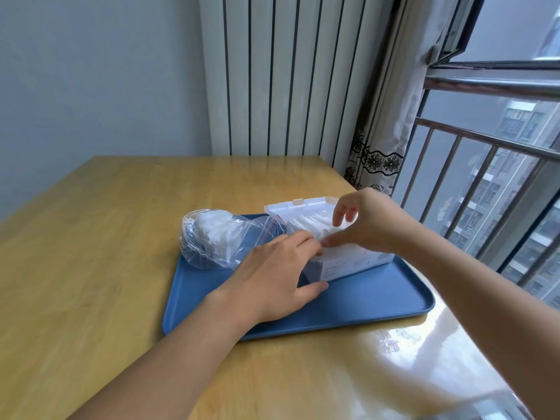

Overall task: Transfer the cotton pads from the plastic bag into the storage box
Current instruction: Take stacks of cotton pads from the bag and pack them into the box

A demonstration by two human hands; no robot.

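A white storage box (351, 263) stands on the blue tray (378, 295) with its lid (298, 205) tipped back. White cotton pads (312, 222) fill the box in a row. My left hand (272, 268) rests against the box's near-left corner, thumb on its front wall and fingers at its rim. My right hand (363, 222) hovers over the box, thumb and fingers touching the pads at the front edge. A clear plastic bag (221, 237) with a red zip strip lies left of the box, with several pads inside.
The tray lies on a yellow wooden table (106, 237), near its right edge. A white radiator (288, 74) stands behind the table. A curtain (381, 140) and a barred window (485, 165) are on the right.
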